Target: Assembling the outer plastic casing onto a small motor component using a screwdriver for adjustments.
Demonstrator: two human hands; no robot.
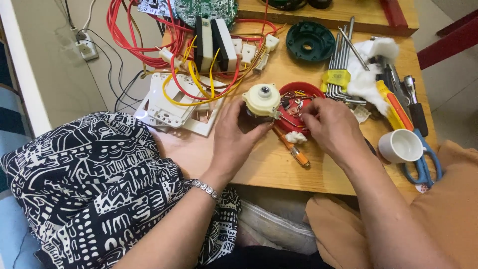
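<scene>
Between the two hands on the desk (279, 164), the left hand (238, 132) gripped the cream round motor (262, 99) upright, while the right hand (331, 124), just beside it, pinched into the red dish (294, 89).

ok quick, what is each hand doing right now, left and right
Left hand: closed around the round cream plastic motor part, holding it on the table.
Right hand: fingers pinched together over the red round lid of small parts; what it holds cannot be told.
</scene>
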